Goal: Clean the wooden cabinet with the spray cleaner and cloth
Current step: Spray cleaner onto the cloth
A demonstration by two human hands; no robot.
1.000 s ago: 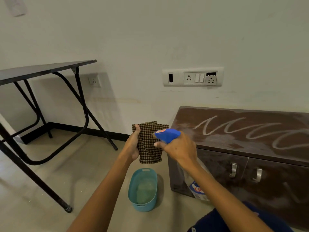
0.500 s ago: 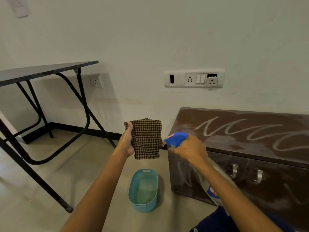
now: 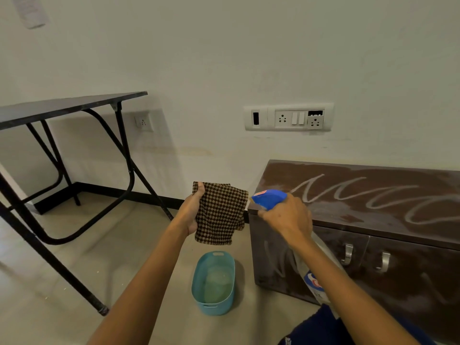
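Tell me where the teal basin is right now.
In the head view the teal basin sits on the floor at lower centre, just left of the wooden cabinet and below the checked cloth held in the left hand.

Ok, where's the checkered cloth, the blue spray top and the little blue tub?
checkered cloth [image 3: 219, 212], head view, middle of the hanging fabric.
blue spray top [image 3: 268, 198], head view, upper side of the nozzle head.
little blue tub [image 3: 199, 298], head view, left outer wall.

Plain room, wall sockets [image 3: 288, 118], folding table [image 3: 62, 108]
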